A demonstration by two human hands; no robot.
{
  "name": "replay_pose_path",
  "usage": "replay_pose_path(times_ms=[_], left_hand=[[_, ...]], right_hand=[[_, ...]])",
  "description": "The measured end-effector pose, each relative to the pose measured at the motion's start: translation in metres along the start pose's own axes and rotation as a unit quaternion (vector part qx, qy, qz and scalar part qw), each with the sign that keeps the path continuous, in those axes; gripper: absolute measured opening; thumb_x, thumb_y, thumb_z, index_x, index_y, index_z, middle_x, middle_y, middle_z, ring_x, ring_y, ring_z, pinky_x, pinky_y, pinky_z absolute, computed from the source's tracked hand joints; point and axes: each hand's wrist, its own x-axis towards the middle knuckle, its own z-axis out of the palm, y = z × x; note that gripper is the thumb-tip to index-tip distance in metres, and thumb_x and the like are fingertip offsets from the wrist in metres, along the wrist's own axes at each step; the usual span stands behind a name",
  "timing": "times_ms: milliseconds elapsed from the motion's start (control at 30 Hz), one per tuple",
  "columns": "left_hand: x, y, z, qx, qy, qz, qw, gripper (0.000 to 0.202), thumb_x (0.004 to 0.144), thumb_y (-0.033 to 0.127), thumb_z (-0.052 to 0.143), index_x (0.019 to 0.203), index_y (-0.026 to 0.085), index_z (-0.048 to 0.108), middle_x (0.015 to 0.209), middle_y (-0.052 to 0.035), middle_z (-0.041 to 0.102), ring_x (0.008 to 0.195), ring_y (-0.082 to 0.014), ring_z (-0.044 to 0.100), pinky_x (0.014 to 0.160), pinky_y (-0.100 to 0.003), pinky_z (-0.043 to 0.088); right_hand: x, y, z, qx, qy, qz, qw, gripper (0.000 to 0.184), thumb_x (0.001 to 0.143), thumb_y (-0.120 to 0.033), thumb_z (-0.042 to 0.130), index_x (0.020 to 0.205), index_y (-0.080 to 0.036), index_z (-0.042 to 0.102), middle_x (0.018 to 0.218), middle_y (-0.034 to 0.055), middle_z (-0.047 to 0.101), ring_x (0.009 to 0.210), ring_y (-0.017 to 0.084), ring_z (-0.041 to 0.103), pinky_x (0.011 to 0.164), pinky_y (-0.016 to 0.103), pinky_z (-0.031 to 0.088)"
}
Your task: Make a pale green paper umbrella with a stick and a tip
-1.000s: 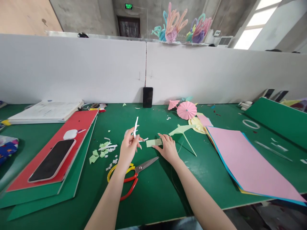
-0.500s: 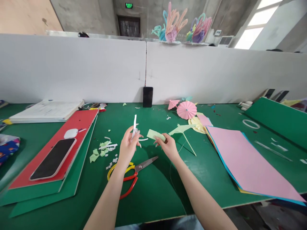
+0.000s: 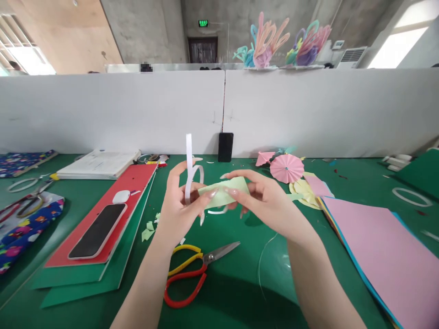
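Both my hands are raised above the green table. My left hand pinches a curling white paper strip that stands up from its fingers. My right hand holds a small pale green paper piece by its right end; my left fingertips touch its left end. Below the hands lie scissors with a yellow and a red handle, and green and white paper scraps.
At left a phone and a white earbud case rest on a red board over green boards. Pink paper umbrellas and a stack of coloured sheets lie at right. A dark phone leans on the white partition.
Both hands rose off the table and came together. The green piece, pressed on the table a second ago, is now lifted and held between both hands. The view has tilted and shifted.
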Motion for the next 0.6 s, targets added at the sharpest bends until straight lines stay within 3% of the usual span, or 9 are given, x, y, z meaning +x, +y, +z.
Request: replay_pose_path(times_ms=[100,200,300,367,500,600], left_hand=[[0.004,0.006,0.003,0.039,0.007,0.032,0.999,0.058,0.073,0.025,0.073,0.122,0.030,0.041,0.062,0.0057,0.059,0.043,-0.0081,0.049,0.036,-0.015,0.042],[0.013,0.001,-0.004,0.097,-0.013,0.072,0.993,0.053,0.077,0.026,0.069,0.121,0.029,0.039,0.081,0.0016,0.063,0.051,-0.0094,0.054,0.040,-0.018,0.046],[0.026,-0.004,-0.022,0.178,0.054,0.155,0.970,0.036,0.079,0.029,0.068,0.110,0.025,0.052,0.098,-0.0018,0.059,0.057,-0.0070,0.052,0.045,-0.018,0.045],[0.031,-0.003,-0.039,0.170,0.105,0.189,0.961,0.020,0.083,0.028,0.064,0.102,0.025,0.059,0.086,0.0004,0.059,0.055,-0.0063,0.048,0.042,-0.017,0.039],[0.027,0.008,-0.074,0.173,0.051,0.154,0.971,0.009,0.086,0.024,0.058,0.088,0.023,0.066,0.050,0.0054,0.049,0.040,-0.0065,0.037,0.036,-0.020,0.030],[0.019,0.014,-0.095,0.282,-0.011,0.109,0.953,0.012,0.086,0.028,0.058,0.079,0.023,0.065,0.049,0.0045,0.050,0.043,-0.0081,0.043,0.039,-0.020,0.035]], right_hand=[[0.006,0.008,0.001,0.121,-0.011,-0.011,0.993,0.026,0.083,-0.038,0.063,0.095,-0.016,0.068,0.075,0.0014,0.070,0.059,0.009,0.064,0.055,0.020,0.055],[0.014,0.024,0.000,0.198,-0.035,0.021,0.979,0.022,0.082,-0.035,0.066,0.089,-0.015,0.071,0.076,0.0018,0.070,0.065,0.010,0.067,0.059,0.018,0.056],[0.019,0.036,-0.001,0.218,-0.008,0.035,0.975,0.020,0.082,-0.034,0.066,0.089,-0.016,0.070,0.081,0.0036,0.071,0.075,0.014,0.071,0.059,0.018,0.056],[0.021,0.039,-0.001,0.231,-0.017,0.045,0.972,0.021,0.086,-0.035,0.061,0.090,-0.016,0.069,0.085,0.0044,0.072,0.079,0.016,0.072,0.058,0.019,0.057],[0.021,0.038,0.000,0.271,-0.069,0.072,0.957,0.022,0.090,-0.035,0.055,0.088,-0.017,0.068,0.091,0.0024,0.070,0.087,0.017,0.072,0.068,0.021,0.059],[0.019,0.038,0.002,0.261,-0.082,0.078,0.959,0.024,0.091,-0.036,0.055,0.078,-0.017,0.063,0.082,0.0003,0.069,0.088,0.019,0.072,0.069,0.022,0.059]])
